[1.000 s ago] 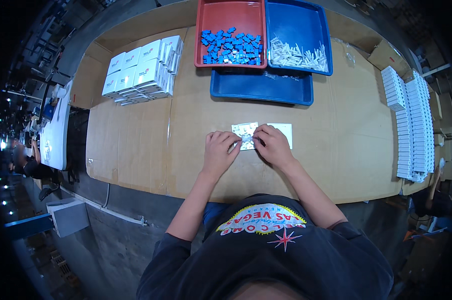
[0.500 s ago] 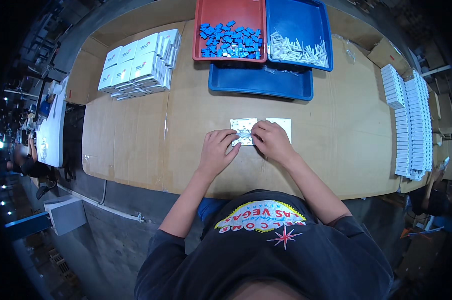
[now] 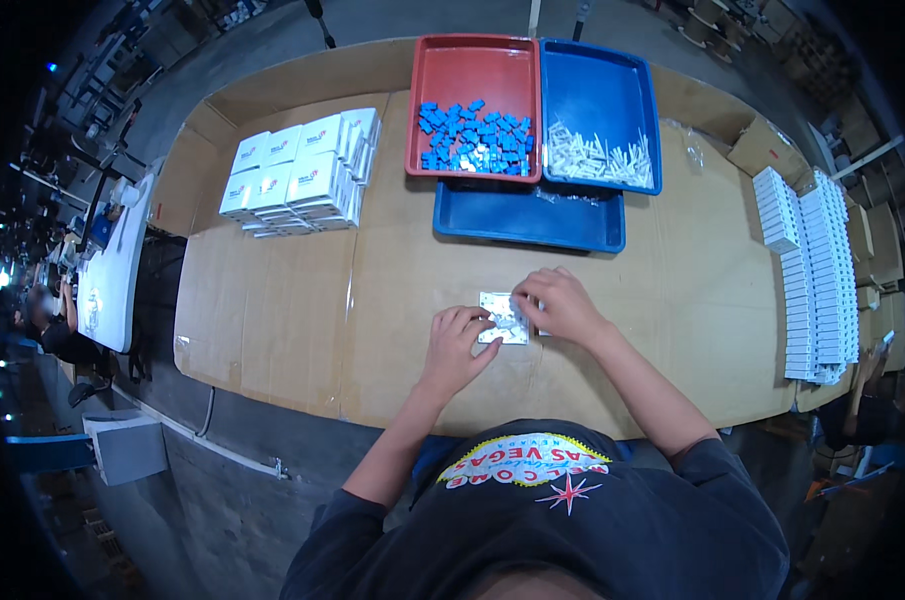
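Note:
On the cardboard tabletop in front of me lies a small white square tray (image 3: 503,330) with a clear or greyish item on it, too small to make out. My left hand (image 3: 457,350) holds the tray's left side, its fingers bent over the edge and its thumb at the near side. My right hand (image 3: 564,305) is at the tray's upper right corner, thumb and fingers drawn together; whatever is between them is hidden. A second white square piece (image 3: 543,333) lies mostly covered under my right hand.
Beyond my hands stand a red bin (image 3: 477,80) of blue pieces, a blue bin (image 3: 594,90) of white sticks and a lower blue bin (image 3: 527,222). White boxes (image 3: 302,180) are stacked at left, more boxes (image 3: 822,280) at right. Other people sit at the far sides.
The whole view has shifted, so the table and bins appear lower. My right hand has moved to the tray's upper corner and now covers more of the second white piece.

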Demonstrator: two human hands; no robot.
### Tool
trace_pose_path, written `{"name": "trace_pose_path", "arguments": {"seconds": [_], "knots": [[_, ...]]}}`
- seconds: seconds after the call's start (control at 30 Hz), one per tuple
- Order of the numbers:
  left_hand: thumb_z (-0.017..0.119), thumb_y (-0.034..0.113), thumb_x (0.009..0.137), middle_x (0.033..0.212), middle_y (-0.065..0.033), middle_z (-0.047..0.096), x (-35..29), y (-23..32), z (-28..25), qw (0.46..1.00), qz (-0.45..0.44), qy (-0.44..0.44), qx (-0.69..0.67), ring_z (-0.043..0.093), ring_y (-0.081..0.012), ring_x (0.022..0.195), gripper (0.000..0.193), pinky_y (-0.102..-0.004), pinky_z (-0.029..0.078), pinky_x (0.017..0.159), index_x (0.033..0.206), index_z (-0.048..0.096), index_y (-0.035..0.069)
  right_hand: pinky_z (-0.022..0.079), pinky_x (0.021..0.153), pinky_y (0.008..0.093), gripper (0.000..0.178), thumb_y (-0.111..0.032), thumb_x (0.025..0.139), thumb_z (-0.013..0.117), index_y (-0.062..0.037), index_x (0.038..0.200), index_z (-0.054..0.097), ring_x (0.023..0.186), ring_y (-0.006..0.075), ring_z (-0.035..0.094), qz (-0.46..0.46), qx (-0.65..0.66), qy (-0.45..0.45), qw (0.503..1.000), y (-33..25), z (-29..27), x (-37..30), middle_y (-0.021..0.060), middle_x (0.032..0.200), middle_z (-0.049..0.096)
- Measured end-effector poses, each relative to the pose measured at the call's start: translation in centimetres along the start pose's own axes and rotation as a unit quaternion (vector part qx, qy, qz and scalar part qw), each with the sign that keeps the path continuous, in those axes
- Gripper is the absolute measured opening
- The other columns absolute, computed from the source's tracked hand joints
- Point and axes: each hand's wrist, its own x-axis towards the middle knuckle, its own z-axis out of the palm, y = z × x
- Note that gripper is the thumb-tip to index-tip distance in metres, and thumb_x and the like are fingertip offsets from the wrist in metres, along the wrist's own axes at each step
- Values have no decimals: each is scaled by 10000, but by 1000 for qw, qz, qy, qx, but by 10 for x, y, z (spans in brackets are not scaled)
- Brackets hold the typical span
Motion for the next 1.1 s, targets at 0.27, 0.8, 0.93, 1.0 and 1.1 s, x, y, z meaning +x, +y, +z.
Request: {"name": "trace_pose_path", "arguments": {"seconds": [0.27,0.8,0.93,1.0,1.1], "knots": [[857,417,783,1486,-203,496,-4,8,-4,998,-69,11,8,439,-407,1418,848,-556,309,1212,1473,502,76,527,918,515,241,-232,985,624,-46,1038,767,1053,378,705,151,-9,174,973,45,-44,162,173,1082,759],[802,493,825,1529,-139,497,1,6,3,995,-81,-41,35,398,-337,1501,865,-599,233,1258,1518,473,93,517,924,497,264,-262,876,800,-71,1050,749,1089,332,666,209,-147,249,934,102,-24,294,147,1142,686],[807,478,829,1527,-141,499,-4,4,5,995,-82,-40,33,400,-332,1500,855,-594,227,1260,1518,476,95,541,871,416,132,-100,885,786,-53,989,720,967,278,675,5,69,390,918,77,-45,261,131,1103,655],[818,466,814,1518,-142,507,-7,4,1,995,-89,-34,34,411,-336,1490,856,-602,231,1254,1506,489,85,551,813,354,157,18,848,788,-38,966,702,919,249,655,-93,79,441,889,35,-70,238,120,1082,637],[836,449,793,1503,-147,517,-2,6,6,996,-81,-38,27,427,-345,1469,859,-611,240,1242,1489,505,69,560,756,329,282,87,768,828,-76,973,725,907,234,643,-223,-28,480,848,-7,-120,184,123,1129,636]]}}
